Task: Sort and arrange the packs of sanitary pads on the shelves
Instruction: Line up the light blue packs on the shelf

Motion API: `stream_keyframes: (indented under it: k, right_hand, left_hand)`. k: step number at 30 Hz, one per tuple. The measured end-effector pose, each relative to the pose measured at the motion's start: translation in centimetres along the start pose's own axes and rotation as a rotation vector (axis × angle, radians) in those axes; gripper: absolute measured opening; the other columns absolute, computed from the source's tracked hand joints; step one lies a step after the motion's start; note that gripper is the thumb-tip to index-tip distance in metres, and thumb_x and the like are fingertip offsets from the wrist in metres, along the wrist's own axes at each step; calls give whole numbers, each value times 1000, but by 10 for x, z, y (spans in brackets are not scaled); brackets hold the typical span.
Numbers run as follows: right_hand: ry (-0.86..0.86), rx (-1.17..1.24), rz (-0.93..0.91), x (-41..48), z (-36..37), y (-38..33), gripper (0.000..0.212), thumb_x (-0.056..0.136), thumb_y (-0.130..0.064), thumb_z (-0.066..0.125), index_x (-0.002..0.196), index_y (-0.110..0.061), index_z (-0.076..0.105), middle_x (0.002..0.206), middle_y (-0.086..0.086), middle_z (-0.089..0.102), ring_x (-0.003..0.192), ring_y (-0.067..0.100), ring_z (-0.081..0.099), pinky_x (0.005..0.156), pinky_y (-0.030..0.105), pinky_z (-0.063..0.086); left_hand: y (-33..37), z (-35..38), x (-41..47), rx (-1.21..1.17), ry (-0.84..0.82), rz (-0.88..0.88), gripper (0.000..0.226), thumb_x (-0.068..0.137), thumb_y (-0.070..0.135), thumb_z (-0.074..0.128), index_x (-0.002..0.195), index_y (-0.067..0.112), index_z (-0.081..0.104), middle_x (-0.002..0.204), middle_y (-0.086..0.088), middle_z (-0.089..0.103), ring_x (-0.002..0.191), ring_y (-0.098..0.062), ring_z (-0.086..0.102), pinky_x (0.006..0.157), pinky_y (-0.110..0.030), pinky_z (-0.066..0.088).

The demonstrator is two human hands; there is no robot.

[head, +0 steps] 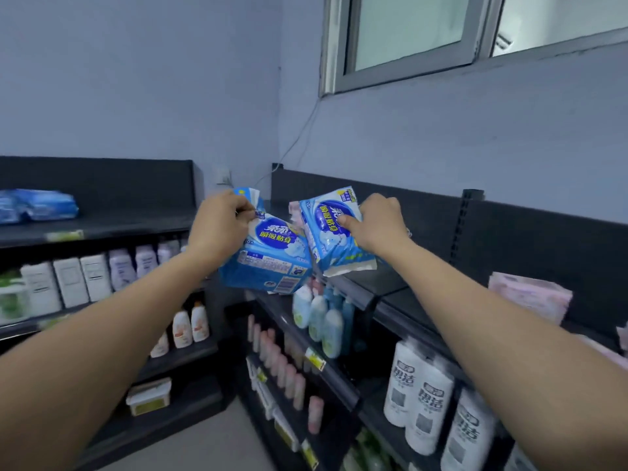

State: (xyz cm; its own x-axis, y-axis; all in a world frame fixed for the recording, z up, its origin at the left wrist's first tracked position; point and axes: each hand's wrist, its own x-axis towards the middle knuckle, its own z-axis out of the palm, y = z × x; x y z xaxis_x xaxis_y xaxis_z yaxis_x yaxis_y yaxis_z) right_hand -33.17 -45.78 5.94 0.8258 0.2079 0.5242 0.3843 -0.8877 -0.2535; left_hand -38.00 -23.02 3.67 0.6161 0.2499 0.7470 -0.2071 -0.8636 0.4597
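Each hand holds a blue pack of sanitary pads in the air above the corner where two black shelf units meet. My left hand (222,222) grips the top edge of the left blue pack (268,263), which hangs tilted. My right hand (377,222) pinches the right blue pack (328,232), thumb on its front; its lower end is close over the right unit's top shelf (401,290). Another blue pack (35,205) lies on the left unit's top shelf (112,222). Pink packs (530,294) lie on the right top shelf, and a bit of pink shows behind the held packs.
Lower shelves hold white and pink bottles (95,277), orange-label bottles (190,324), blue bottles (323,321), and white rolls (421,396). A window (441,32) is set in the wall above. A cable (299,137) runs down the corner to a socket.
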Motion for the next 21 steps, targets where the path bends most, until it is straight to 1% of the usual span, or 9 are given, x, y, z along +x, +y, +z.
stream_keyframes:
  k: [2, 4, 8, 10, 13, 16, 18, 21]
  right_hand:
    - [-14, 44, -12, 14, 23, -29, 47, 96, -47, 50, 107, -5, 67, 118, 12, 54, 116, 31, 42, 92, 34, 34]
    - [-28, 108, -21, 26, 43, -57, 42, 96, -45, 53, 104, -6, 67, 116, 13, 55, 118, 31, 41, 90, 34, 35]
    - [-71, 43, -108, 49, 85, -112, 49, 98, -47, 47, 115, -5, 65, 119, 13, 56, 116, 32, 45, 97, 36, 35]
    - [-86, 60, -129, 63, 109, -137, 50, 96, -49, 49, 111, -5, 68, 113, 13, 59, 113, 32, 48, 94, 36, 36]
    - [-121, 87, -168, 78, 141, -173, 49, 96, -49, 50, 102, -3, 67, 109, 13, 57, 110, 31, 48, 89, 34, 34]
    - [-152, 159, -200, 91, 164, -208, 47, 96, -47, 51, 106, -3, 65, 113, 12, 54, 115, 29, 42, 89, 32, 33]
    - [-169, 167, -243, 103, 181, -229, 49, 96, -47, 50, 109, -3, 64, 115, 13, 54, 115, 29, 42, 90, 32, 33]
    - [-194, 179, -296, 123, 209, -261, 51, 96, -49, 49, 111, -3, 64, 116, 12, 54, 117, 29, 41, 92, 32, 34]
  left_hand:
    - [-32, -13, 8, 45, 6, -10, 14, 91, 9, 60, 91, 2, 73, 87, -4, 60, 86, -23, 57, 75, -29, 40]
    - [-64, -26, 16, 80, 14, -21, 14, 91, 9, 61, 92, 2, 73, 90, -8, 62, 88, -25, 58, 75, -27, 38]
    - [-124, -49, 25, 149, 19, -50, 15, 92, 11, 59, 93, 3, 72, 92, -8, 61, 90, -26, 58, 74, -28, 37]
    - [-153, -60, 29, 180, 24, -74, 16, 93, 12, 59, 92, 4, 72, 93, -7, 62, 91, -24, 58, 75, -31, 41]
    - [-195, -75, 34, 238, 38, -107, 16, 92, 11, 59, 91, 4, 73, 88, -3, 58, 89, -23, 57, 75, -32, 40]
    - [-233, -89, 39, 270, 59, -146, 15, 93, 12, 59, 90, 5, 73, 86, 0, 56, 87, -22, 56, 75, -31, 39]
    - [-256, -98, 43, 291, 71, -177, 15, 93, 12, 59, 90, 6, 72, 88, -2, 58, 87, -20, 54, 74, -30, 38]
    - [-291, -109, 51, 330, 85, -217, 15, 93, 12, 59, 90, 5, 72, 93, -6, 62, 90, -22, 56, 77, -32, 41]
